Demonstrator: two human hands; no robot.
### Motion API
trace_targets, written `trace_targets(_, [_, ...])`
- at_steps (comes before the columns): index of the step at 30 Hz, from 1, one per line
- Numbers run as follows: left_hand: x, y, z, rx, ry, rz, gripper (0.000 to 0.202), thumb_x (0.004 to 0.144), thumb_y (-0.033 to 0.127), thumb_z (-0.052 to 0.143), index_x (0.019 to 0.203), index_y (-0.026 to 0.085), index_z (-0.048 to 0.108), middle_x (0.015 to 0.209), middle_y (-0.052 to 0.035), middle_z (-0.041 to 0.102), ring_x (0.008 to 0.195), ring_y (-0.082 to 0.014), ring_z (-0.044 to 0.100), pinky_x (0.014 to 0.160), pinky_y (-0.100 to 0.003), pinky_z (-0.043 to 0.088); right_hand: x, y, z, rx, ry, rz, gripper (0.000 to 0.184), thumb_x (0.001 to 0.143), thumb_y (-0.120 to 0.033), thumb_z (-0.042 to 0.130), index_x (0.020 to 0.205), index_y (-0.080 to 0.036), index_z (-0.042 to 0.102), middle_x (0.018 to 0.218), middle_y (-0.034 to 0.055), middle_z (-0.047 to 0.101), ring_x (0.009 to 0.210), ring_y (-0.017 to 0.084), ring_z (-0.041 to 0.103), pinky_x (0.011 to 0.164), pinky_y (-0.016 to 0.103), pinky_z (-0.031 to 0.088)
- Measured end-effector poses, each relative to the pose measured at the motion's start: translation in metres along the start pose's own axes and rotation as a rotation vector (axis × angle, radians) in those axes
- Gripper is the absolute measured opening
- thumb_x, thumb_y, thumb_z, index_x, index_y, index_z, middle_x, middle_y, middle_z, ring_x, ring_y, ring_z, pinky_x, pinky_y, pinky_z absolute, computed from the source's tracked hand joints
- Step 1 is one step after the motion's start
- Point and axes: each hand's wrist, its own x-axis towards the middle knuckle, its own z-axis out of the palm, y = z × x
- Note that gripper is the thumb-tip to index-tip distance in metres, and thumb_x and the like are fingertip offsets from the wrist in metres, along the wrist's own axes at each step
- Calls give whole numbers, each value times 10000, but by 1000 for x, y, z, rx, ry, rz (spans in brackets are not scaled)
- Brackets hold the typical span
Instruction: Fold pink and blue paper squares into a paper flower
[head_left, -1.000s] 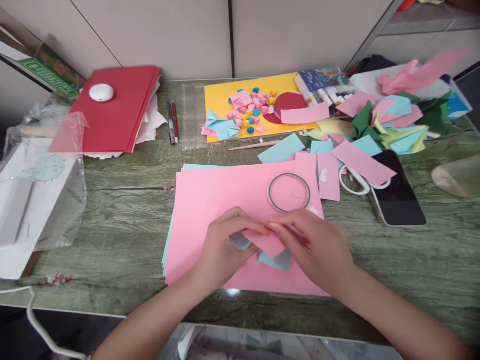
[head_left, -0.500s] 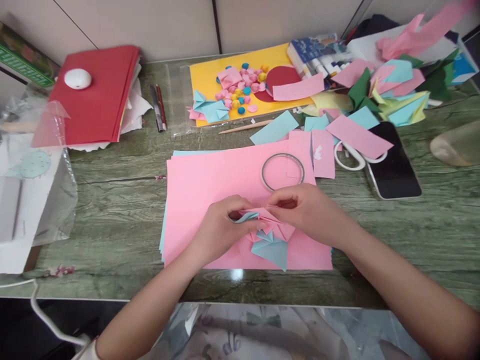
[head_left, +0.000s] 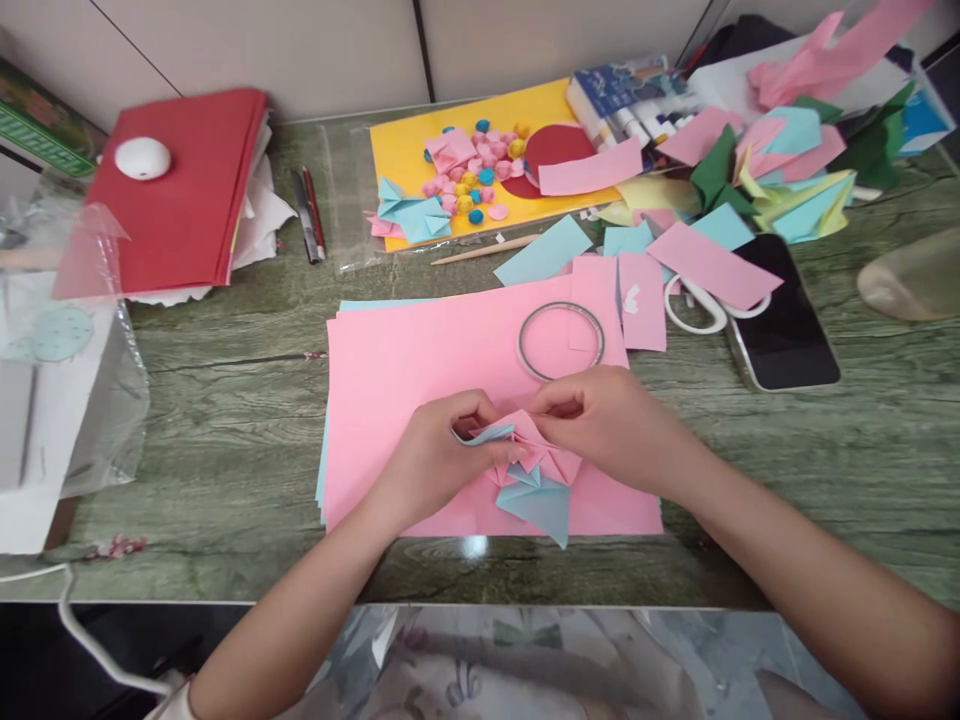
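A folded paper piece (head_left: 536, 503) in pink and light blue is held over a stack of pink paper (head_left: 420, 350) near the table's front edge. My left hand (head_left: 442, 450) pinches its left side, thumb across the front, with a blue fold between the fingers. At the upper right, my right hand (head_left: 600, 415) pinches a pink fold between thumb and fingers; the fingertips are partly hidden behind the paper. A blue flap points down toward me. Just beyond my right hand, a thin grey ring (head_left: 519, 345) lies flat on the stack.
White scissors (head_left: 694, 312) lie under pink strips beside a phone (head_left: 795, 340). Behind are a yellow sheet (head_left: 405, 150) with small paper balls, a wooden stick (head_left: 480, 250) and folded scraps. A red folder (head_left: 180, 200) and a clear plastic bag (head_left: 112, 400) lie left.
A pink fold at the top of the paper piece now stands up as a point between my hands. Both hands keep their grip, and the view has shifted slightly.
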Motion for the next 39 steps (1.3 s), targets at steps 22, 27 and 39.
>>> trace_targets(22, [0,-1,-1,71,25,13,240,684,280,671,607,167,474,539,69,449,538,-83,357,520,-216,271,1,-4,6,29,83,-17,345,749,-112,456,1013,-199,661,621,-29,619,513,87,536,440,189,366])
trace_targets(27, [-1,-1,-1,70,21,8,212,698,275,653,621,173,484,548,62,499,544,-93,414,537,-228,292,0,-2,4,32,132,-114,321,903,-318,379,999,-199,662,680,1,646,623,120,595,542,225,444])
trace_targets(39, [1,-2,-2,30,115,63,238,709,252,633,609,179,429,550,67,530,535,-85,418,528,-221,294,-4,-6,12,17,142,-170,451,720,-140,579,1159,-239,541,1023,13,676,986,178,627,730,261,542])
